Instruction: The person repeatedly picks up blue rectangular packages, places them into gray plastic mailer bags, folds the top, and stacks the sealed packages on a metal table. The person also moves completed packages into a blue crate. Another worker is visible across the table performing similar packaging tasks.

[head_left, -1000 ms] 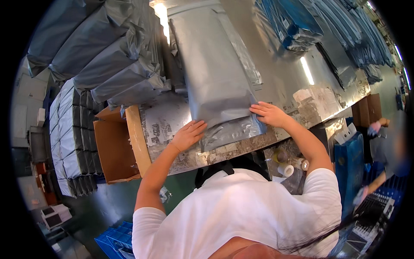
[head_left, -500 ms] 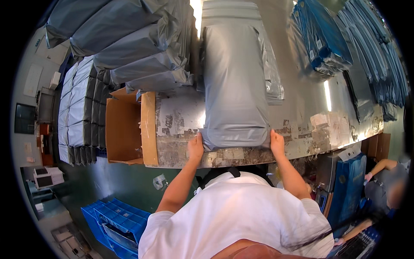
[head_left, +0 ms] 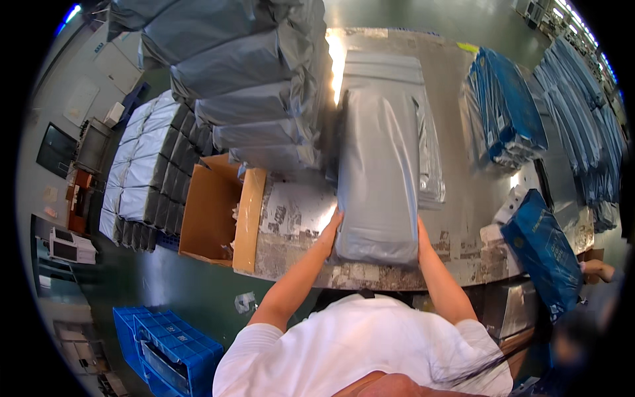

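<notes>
A filled grey plastic mailing bag (head_left: 378, 178) lies lengthwise in front of me on the table, its near end folded under. My left hand (head_left: 330, 229) presses its left side near the close end. On the opposite side, my right hand (head_left: 423, 241) holds it, so the bag sits between my two palms. Most of my fingers are hidden against or under its edges. Flat grey bags (head_left: 431, 169) stick out from beneath it on the right and at the far end.
Left of the bag rise stacked grey packages (head_left: 258, 99), with an open cardboard box (head_left: 215, 212) nearer. Blue packages (head_left: 506, 106) and folded grey bags (head_left: 572, 99) lie right. A co-worker's hand (head_left: 592, 270) holds a blue package (head_left: 541, 248) at the table's right edge. Blue crates (head_left: 175, 347) stand lower left.
My hands have moved from pinching the bag's near corners to its sides, farther along. The near end is now tucked under. A co-worker's blue package has come up onto the table edge.
</notes>
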The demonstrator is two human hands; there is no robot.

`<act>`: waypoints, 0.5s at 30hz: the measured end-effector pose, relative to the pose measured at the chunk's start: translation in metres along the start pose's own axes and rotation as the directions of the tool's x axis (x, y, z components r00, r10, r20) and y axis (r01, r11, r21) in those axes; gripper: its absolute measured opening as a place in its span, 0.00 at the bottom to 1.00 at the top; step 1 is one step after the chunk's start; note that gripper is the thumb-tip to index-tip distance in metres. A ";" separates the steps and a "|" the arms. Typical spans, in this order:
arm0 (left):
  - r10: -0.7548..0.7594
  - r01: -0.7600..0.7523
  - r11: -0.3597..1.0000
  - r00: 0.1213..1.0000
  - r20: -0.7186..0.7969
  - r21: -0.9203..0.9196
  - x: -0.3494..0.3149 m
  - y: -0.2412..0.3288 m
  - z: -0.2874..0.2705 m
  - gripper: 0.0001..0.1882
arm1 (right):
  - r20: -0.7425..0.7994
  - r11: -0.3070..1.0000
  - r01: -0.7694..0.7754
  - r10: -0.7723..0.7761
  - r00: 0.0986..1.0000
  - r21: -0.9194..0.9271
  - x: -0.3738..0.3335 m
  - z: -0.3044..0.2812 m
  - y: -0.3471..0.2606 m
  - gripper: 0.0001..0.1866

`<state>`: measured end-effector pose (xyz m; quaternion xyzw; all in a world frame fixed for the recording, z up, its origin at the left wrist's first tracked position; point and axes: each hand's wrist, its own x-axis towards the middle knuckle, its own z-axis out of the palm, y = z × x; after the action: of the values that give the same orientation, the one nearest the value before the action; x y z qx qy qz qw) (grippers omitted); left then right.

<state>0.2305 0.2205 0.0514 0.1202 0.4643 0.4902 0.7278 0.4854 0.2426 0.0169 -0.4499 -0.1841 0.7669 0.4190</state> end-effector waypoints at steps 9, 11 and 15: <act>0.265 -0.339 0.780 0.940 0.213 0.526 -0.042 0.037 0.054 0.43 | 0.063 0.984 -0.141 0.134 0.989 0.110 -0.052 0.012 -0.043 0.33; 0.304 -0.437 0.743 0.895 0.326 0.507 -0.067 0.051 0.073 0.44 | -0.034 0.988 -0.041 0.046 0.998 0.146 -0.072 0.013 -0.039 0.31; 0.456 -0.692 0.230 0.698 0.552 0.685 -0.107 0.072 0.100 0.46 | 0.121 0.951 0.191 -0.226 0.967 0.245 -0.078 0.003 -0.047 0.30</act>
<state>0.2572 0.1957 0.2103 0.6856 0.4733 0.4039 0.3779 0.5244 0.2076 0.0913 -0.3180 -0.1709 0.7656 0.5325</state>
